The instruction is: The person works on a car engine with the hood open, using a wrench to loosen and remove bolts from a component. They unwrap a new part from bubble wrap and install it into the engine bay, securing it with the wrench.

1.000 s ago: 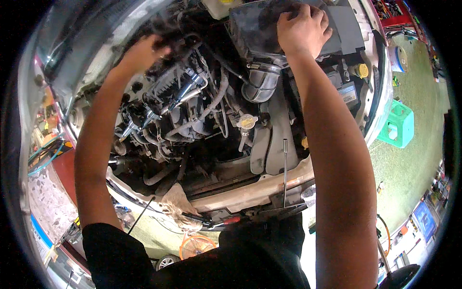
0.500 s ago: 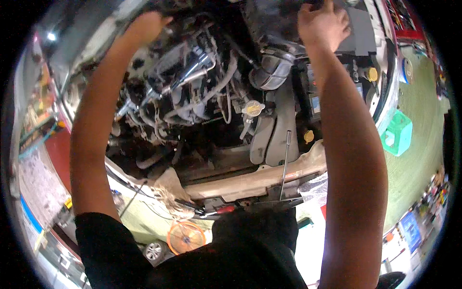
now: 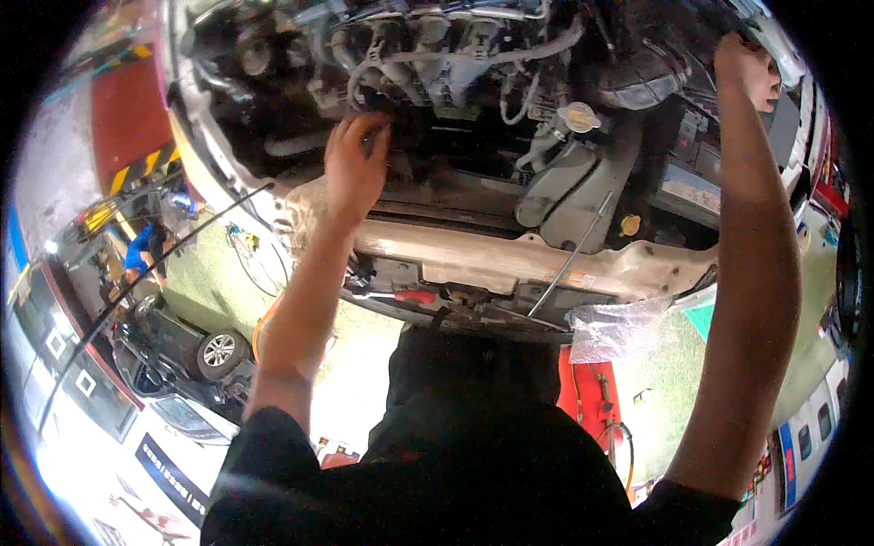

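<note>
Head view, looking down over my dark shirt [image 3: 473,464] and along both bare forearms into an open engine bay. Nearest me runs the pale front crossmember [image 3: 510,259], with a thin prop rod [image 3: 569,259] leaning across it and a crumpled clear bag [image 3: 614,328] hanging just below its right end.

My left hand [image 3: 355,168] sits just past the crossmember, fingers curled down onto a dark part at the front of the engine [image 3: 428,64]; it looks closed on something small, but I cannot tell what. Beyond it lie the grey hoses [image 3: 473,55] and a round white cap [image 3: 579,116].

My right hand [image 3: 745,68] is far out at the upper right, curled against the black air-intake housing [image 3: 655,64]; whether it grips or only rests there I cannot tell.

Risks, as I judge them: with both arms stretched and my weight forward, a slip of the left fingers could drop the small part into the gap behind the crossmember. My forearm could also knock the rod, and the hoses could snag my knuckles.
</note>
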The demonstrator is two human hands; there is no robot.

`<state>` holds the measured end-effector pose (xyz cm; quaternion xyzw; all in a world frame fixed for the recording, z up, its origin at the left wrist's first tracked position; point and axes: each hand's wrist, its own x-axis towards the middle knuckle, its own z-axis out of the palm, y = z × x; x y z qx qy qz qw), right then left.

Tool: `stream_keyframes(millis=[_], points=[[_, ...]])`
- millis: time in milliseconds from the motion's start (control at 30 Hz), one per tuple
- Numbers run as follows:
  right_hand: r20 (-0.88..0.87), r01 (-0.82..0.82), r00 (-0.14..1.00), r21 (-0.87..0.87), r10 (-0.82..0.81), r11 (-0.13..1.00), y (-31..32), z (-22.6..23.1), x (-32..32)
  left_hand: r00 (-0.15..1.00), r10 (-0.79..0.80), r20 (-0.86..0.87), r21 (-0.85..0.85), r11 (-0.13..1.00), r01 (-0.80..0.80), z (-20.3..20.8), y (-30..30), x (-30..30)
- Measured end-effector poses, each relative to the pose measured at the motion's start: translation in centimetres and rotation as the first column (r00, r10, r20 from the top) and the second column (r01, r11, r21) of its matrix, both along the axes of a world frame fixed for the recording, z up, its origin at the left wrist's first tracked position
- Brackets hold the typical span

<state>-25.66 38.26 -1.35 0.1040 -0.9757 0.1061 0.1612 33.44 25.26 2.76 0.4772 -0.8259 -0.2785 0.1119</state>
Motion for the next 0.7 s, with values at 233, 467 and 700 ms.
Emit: stream_keyframes(millis=[233,467,700], points=[[-0.732,0.261,0.584,0.580,0.352,0.772,2.8,-4.9,-6.9,0.920,0.392,-0.022,-0.239,0.891,-0.386,-0.3,1.7,17.8],[-0.068,-0.698,0.713,0.018,0.698,0.716,-10.0,5.6,11.3,0.500,0.797,0.341,-0.204,0.581,-0.788,-4.6,2.3,22.8],[0.182,-0.945,0.112,0.324,0.977,0.048,-22.8,9.5,15.7,0.519,0.824,0.228,-0.293,0.566,-0.770,-7.6,-0.2,19.3]])
